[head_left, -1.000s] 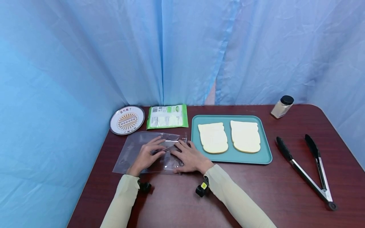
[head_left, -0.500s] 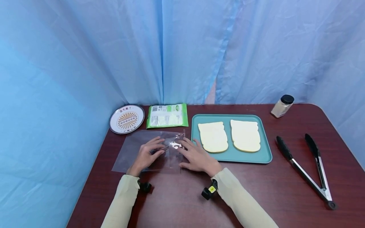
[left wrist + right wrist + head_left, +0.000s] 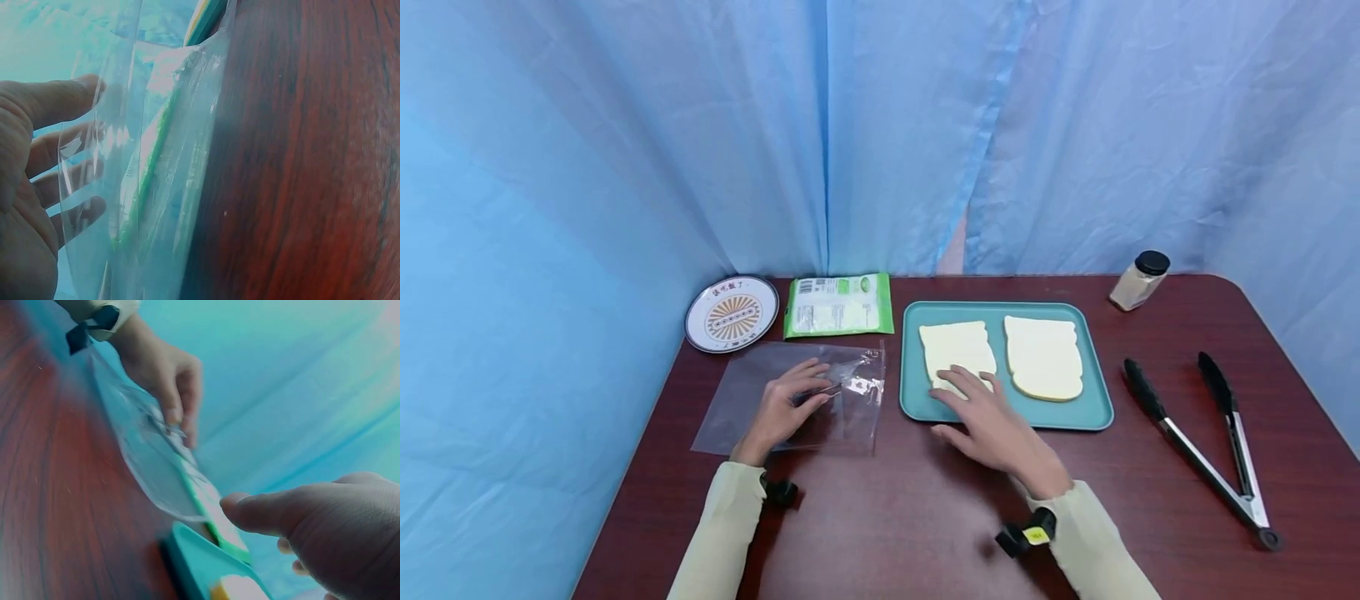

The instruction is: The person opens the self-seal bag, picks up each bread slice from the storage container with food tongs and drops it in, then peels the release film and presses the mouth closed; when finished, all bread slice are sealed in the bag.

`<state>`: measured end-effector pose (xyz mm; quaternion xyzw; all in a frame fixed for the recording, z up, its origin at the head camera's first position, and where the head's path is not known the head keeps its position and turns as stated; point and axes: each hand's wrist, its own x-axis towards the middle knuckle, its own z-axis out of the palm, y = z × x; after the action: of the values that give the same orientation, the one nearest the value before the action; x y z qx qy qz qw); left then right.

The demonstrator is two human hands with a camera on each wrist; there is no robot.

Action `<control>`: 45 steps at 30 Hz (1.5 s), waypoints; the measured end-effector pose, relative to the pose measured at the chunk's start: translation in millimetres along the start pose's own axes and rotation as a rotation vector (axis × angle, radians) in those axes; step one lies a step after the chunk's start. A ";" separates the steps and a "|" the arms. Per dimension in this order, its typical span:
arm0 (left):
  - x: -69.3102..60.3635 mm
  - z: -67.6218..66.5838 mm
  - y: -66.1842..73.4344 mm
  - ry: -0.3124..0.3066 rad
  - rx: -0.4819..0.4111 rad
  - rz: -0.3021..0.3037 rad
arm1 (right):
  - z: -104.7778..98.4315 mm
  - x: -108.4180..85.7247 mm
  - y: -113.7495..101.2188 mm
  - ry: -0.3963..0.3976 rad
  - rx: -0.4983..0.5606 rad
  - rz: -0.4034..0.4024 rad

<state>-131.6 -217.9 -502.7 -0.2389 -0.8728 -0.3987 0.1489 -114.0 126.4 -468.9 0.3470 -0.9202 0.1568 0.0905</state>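
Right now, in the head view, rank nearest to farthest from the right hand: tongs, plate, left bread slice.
1. Left bread slice, on the tray, partly covered by the right hand
2. Tongs, right of the tray
3. Plate, back left

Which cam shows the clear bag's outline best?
Head: the whole clear bag is in frame, only partly covered by the left hand. Left wrist: close-up, cut off by the frame. Right wrist: oblique, blurred.

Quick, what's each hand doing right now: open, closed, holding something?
Left hand: closed, pinching the clear plastic bag.
Right hand: open, holding nothing, by the teal tray.
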 end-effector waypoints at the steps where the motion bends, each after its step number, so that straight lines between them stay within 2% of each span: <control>1: 0.1 0.5 -0.3 0.003 0.002 0.003 | -4.0 -5.9 3.4 0.010 -0.003 0.017; 12: 3.1 3.8 0.0 0.023 0.001 0.009 | -42.3 -64.3 43.2 0.177 -0.040 0.172; 17: 1.8 3.9 -1.9 0.034 0.003 0.009 | -53.5 -98.4 62.2 0.269 -0.060 0.296; 22: -1.7 3.1 -1.8 0.040 -0.013 -0.006 | -64.8 -135.7 80.8 0.290 -0.066 0.500; 28: -2.3 1.9 -1.1 0.050 -0.014 0.004 | -76.1 -178.8 100.4 0.209 -0.040 0.767; 34: -1.5 2.4 -0.9 0.057 -0.011 0.012 | -76.9 -207.9 114.8 0.100 -0.050 1.021; 41: -2.5 4.3 -3.0 0.066 -0.003 0.014 | -69.6 -221.1 132.5 -0.035 0.051 1.332; 43: -2.8 4.2 -2.8 0.068 -0.004 0.008 | -66.2 -220.7 138.4 -0.050 0.076 1.387; 45: -2.8 4.1 -2.1 0.069 -0.006 -0.002 | -63.3 -219.6 144.2 -0.051 0.085 1.409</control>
<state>-130.7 -216.7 -507.9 -0.2247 -0.8662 -0.4094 0.1779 -43.5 385.1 -502.8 -0.3243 -0.9209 0.2056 -0.0677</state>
